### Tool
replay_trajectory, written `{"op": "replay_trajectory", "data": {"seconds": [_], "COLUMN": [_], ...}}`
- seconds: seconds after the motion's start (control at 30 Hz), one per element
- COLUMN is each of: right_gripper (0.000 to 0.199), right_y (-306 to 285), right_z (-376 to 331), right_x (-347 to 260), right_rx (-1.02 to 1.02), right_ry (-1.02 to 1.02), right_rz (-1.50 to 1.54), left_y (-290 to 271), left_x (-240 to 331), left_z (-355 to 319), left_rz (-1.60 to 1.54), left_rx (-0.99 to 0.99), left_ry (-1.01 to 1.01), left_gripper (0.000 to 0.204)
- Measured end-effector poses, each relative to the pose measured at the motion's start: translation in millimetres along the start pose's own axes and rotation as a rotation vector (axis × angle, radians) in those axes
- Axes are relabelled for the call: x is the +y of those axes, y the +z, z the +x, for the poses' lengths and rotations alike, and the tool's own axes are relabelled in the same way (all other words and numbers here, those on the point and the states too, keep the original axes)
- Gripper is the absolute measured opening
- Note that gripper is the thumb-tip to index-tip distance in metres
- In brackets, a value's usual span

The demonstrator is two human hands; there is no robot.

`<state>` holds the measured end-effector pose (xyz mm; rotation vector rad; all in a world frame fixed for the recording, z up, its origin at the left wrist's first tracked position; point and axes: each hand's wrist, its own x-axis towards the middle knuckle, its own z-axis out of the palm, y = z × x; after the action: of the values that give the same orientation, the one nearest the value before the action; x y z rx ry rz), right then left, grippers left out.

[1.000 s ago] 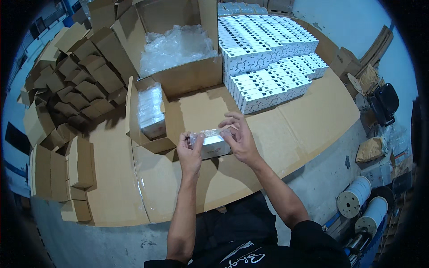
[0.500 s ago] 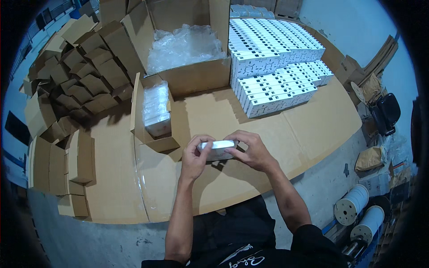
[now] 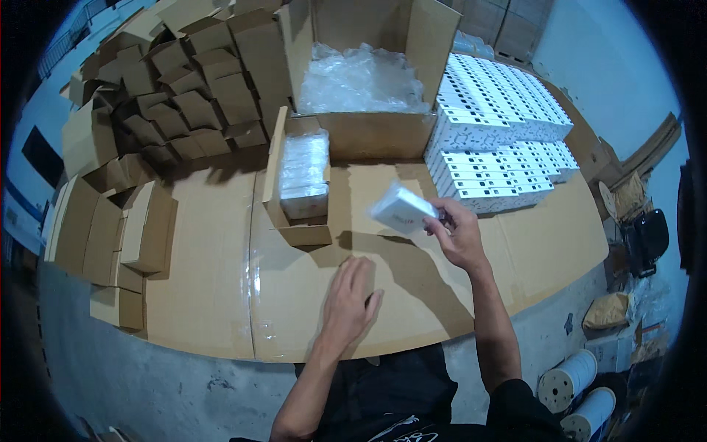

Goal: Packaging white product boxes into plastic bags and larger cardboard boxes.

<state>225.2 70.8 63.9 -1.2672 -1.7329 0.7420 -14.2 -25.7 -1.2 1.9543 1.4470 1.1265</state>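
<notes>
A small white box in a clear plastic bag [image 3: 402,209] is tilted in the air above the table, and my right hand [image 3: 460,236] pinches it by its right end. My left hand [image 3: 350,303] is open and holds nothing; its fingers stretch forward, low over the cardboard-covered tabletop [image 3: 294,309]. Just beyond it stands an open brown carton [image 3: 308,235], where a row of bagged white boxes [image 3: 305,171] fills part of the space. Room shows along the carton's right side.
A large open carton [image 3: 383,136] at the back holds clear plastic bags [image 3: 364,77]. Stacked white boxes [image 3: 486,173] with dark squares stand at the right. Empty brown cartons [image 3: 180,110] pile up at the left, others [image 3: 151,228] nearer. Cable spools [image 3: 567,379] lie on the floor.
My left hand has let go of the bagged box and dropped nearer to me. My right hand has carried the box up and to the right. The view has shifted.
</notes>
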Motion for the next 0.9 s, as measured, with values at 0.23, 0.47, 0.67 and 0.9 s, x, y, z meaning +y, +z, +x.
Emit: {"op": "replay_trajectory", "data": {"seconds": [0.23, 0.47, 0.67, 0.9], "right_gripper": [0.029, 0.031, 0.027, 0.028], "right_y": [52, 109, 117, 101], "right_z": [49, 76, 89, 100], "right_x": [1, -9, -13, -54], "right_rx": [-0.03, -0.204, -0.349, -0.36], "right_ry": [-0.006, -0.049, -0.063, -0.355], "right_rz": [0.606, 0.76, 0.723, -0.007], "left_y": [-9, -8, -10, -12], "left_x": [7, 5, 5, 6], "left_z": [-7, -8, -5, 0], "left_rz": [0.265, 0.258, 0.233, 0.216], "left_rx": [-0.114, -0.102, -0.102, -0.123], "left_ry": [0.103, 0.088, 0.079, 0.064], "left_gripper": [0.046, 0.046, 0.046, 0.045]}}
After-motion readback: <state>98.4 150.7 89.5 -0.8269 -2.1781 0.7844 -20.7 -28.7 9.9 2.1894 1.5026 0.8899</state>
